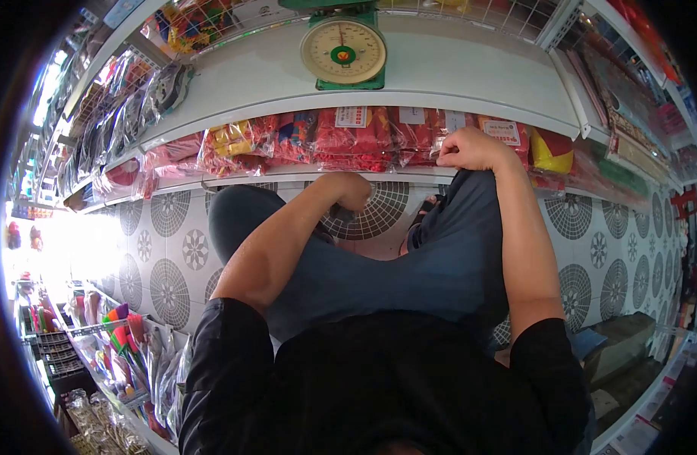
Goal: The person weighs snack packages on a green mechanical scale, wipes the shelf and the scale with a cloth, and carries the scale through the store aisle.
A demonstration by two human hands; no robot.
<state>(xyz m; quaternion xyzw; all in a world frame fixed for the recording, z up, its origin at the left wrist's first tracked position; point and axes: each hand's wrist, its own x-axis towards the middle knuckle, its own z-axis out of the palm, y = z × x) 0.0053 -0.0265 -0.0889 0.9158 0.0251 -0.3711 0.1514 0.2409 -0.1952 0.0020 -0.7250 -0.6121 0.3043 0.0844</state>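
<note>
My left hand [351, 192] hangs between my knees with its fingers curled in. Something small and dark shows below it, and I cannot tell whether the fingers hold it. My right hand [476, 149] is in front of the low shelf, just over my right knee, its fingers bent together. Its fingertips meet the front of a row of plastic-wrapped red packets [354, 140]; any grip there is hidden. White labels mark some packets. A yellow and red packet [551, 150] lies to the right of that hand.
Above the packets, a green dial scale [343, 53] stands on a white shelf [470, 64]. Bagged shoes [169, 87] hang at the left. A rack of bagged colourful goods [132, 341] is behind on the left, and a brown box [621, 349] sits at the right on the patterned tile floor [169, 284].
</note>
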